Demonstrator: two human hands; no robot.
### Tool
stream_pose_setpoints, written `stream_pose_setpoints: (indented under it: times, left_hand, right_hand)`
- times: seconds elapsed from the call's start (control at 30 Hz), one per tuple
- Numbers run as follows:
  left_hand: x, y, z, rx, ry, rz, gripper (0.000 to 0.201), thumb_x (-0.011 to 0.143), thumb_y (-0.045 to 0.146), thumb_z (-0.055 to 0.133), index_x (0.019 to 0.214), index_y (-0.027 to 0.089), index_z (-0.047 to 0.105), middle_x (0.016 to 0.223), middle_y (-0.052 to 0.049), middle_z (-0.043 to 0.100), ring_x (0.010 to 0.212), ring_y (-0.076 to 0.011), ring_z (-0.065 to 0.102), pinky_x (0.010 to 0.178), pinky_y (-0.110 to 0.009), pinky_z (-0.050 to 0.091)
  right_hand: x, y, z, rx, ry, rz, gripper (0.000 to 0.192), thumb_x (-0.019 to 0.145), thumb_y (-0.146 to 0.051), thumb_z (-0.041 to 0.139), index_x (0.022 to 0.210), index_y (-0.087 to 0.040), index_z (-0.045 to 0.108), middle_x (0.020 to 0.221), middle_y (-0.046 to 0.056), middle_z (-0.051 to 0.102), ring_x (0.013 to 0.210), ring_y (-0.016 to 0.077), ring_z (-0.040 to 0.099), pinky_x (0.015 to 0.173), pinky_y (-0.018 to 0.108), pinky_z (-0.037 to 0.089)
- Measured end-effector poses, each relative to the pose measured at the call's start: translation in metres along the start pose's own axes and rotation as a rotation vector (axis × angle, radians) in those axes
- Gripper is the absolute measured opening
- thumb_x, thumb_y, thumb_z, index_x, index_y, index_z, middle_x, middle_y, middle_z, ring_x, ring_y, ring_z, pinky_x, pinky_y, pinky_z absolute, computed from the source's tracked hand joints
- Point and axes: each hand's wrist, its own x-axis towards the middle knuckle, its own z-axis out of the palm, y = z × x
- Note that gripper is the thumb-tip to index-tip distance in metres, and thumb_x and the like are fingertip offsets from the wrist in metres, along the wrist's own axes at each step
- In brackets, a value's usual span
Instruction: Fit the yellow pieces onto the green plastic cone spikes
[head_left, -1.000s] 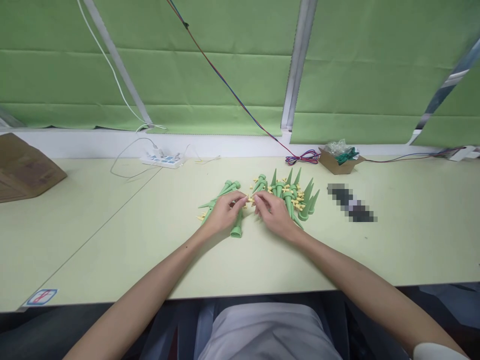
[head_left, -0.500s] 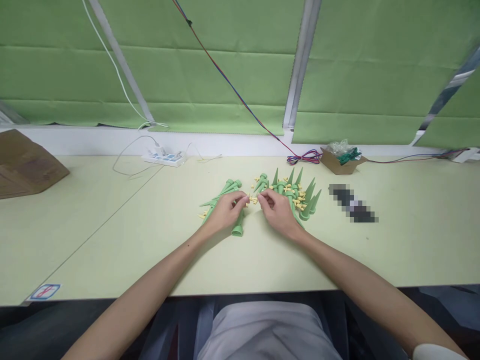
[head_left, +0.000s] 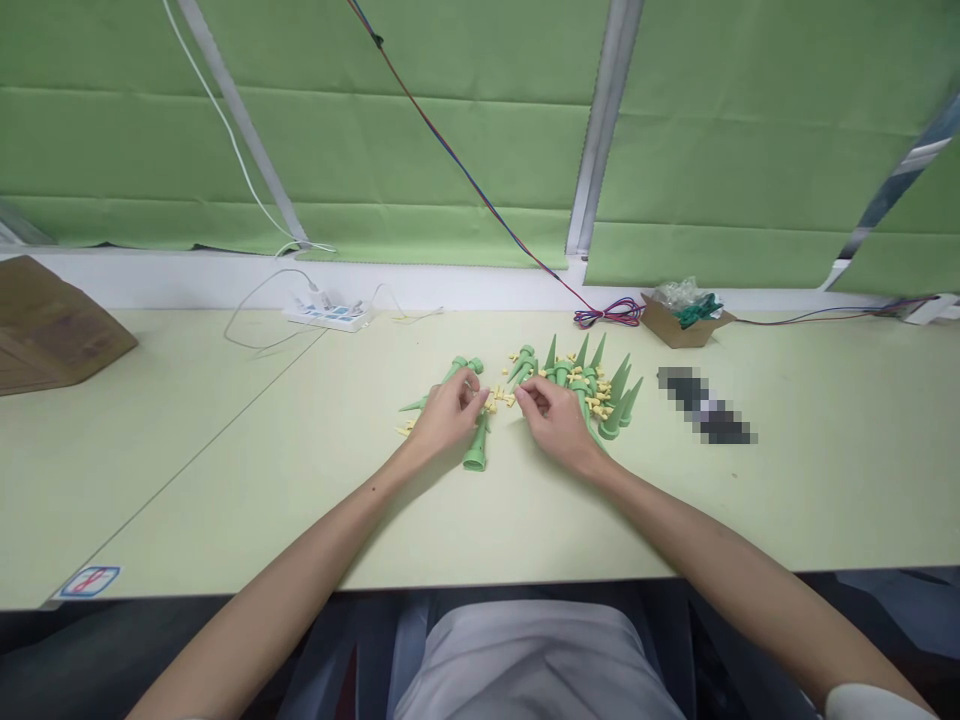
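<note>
Between my two hands lie small yellow plastic pieces, some of them joined in a short strip. My right hand pinches the right end of that strip between thumb and forefinger. On the other side, my left hand has its thumb and forefinger apart close to the strip's left end, and I see nothing held in it. Under and around the left hand lie several green plastic spikes with round caps. Beside the right hand is a pile of green cone-shaped spikes mixed with yellow pieces.
A small cardboard box with clear plastic and green stuff stands at the back right, near a coiled red-blue cable. A white power strip is at the back left. A pixelated dark object lies right; a larger carton stands far left.
My left hand has drawn back slightly to the left from the yellow strip, and its thumb and forefinger have parted. The right hand stays almost where it was.
</note>
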Motion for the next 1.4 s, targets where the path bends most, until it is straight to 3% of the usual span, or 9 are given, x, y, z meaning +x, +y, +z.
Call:
stream_pose_setpoints:
  times: [0.13, 0.47, 0.7, 0.9, 1.13, 1.27, 1.4]
  left_hand:
    - [0.001, -0.001, -0.003, 0.119, -0.079, -0.006, 0.031, 0.090, 0.037, 0.059, 0.063, 0.021, 0.053, 0.058, -0.001, 0.058, 0.057, -0.0181, 0.052, 0.056, -0.031, 0.035]
    - [-0.003, -0.004, 0.001, 0.221, -0.209, -0.041, 0.031, 0.078, 0.040, 0.068, 0.057, 0.023, 0.052, 0.050, 0.001, 0.054, 0.049, -0.0176, 0.049, 0.050, -0.030, 0.031]
    - [-0.003, -0.014, 0.009, 0.191, -0.209, -0.023, 0.036, 0.075, 0.033, 0.065, 0.047, 0.022, 0.045, 0.048, 0.000, 0.053, 0.049, -0.0164, 0.047, 0.049, -0.031, 0.030]
    - [-0.001, -0.013, 0.008, 0.204, -0.176, -0.065, 0.033, 0.081, 0.034, 0.061, 0.053, 0.023, 0.048, 0.053, -0.001, 0.056, 0.052, -0.0176, 0.050, 0.051, -0.031, 0.034]
    - [0.001, -0.003, 0.001, 0.045, -0.046, -0.115, 0.030, 0.089, 0.039, 0.057, 0.066, 0.023, 0.047, 0.050, 0.001, 0.055, 0.045, -0.0171, 0.050, 0.051, -0.032, 0.036]
    - [0.001, -0.003, 0.002, -0.146, -0.081, -0.196, 0.031, 0.092, 0.045, 0.055, 0.071, 0.024, 0.048, 0.042, 0.004, 0.052, 0.036, -0.0161, 0.050, 0.048, -0.031, 0.039]
    - [0.002, -0.003, 0.004, -0.342, -0.101, -0.261, 0.031, 0.091, 0.048, 0.058, 0.074, 0.023, 0.049, 0.038, 0.004, 0.051, 0.030, -0.0127, 0.042, 0.038, -0.028, 0.033]
  right_hand:
    - [0.000, 0.000, 0.000, -0.019, -0.003, -0.005, 0.025, 0.097, -0.037, 0.051, 0.079, -0.020, 0.058, 0.067, 0.000, 0.057, 0.058, 0.0136, 0.049, 0.056, 0.027, 0.038]
    - [-0.002, 0.002, 0.001, -0.059, -0.026, -0.049, 0.025, 0.098, -0.035, 0.050, 0.079, -0.020, 0.058, 0.067, 0.000, 0.056, 0.059, 0.0135, 0.048, 0.058, 0.028, 0.038]
    - [-0.002, 0.003, 0.002, -0.077, -0.032, -0.075, 0.025, 0.098, -0.034, 0.050, 0.079, -0.020, 0.058, 0.068, 0.000, 0.057, 0.061, 0.0143, 0.050, 0.059, 0.028, 0.039]
    - [-0.002, 0.004, 0.002, -0.098, -0.038, -0.097, 0.025, 0.098, -0.033, 0.049, 0.078, -0.020, 0.058, 0.068, 0.000, 0.056, 0.060, 0.0144, 0.048, 0.060, 0.028, 0.039]
    - [-0.002, 0.002, 0.003, -0.106, -0.051, -0.130, 0.025, 0.098, -0.032, 0.049, 0.078, -0.020, 0.058, 0.068, 0.000, 0.056, 0.060, 0.0142, 0.047, 0.061, 0.028, 0.039]
    - [-0.004, 0.001, 0.004, -0.114, -0.091, -0.157, 0.024, 0.099, -0.030, 0.049, 0.078, -0.021, 0.058, 0.067, 0.000, 0.055, 0.060, 0.0142, 0.048, 0.061, 0.028, 0.039]
    - [-0.005, 0.003, 0.006, -0.091, -0.137, -0.192, 0.021, 0.098, -0.025, 0.050, 0.080, -0.020, 0.058, 0.068, 0.000, 0.056, 0.060, 0.0134, 0.048, 0.061, 0.027, 0.038]
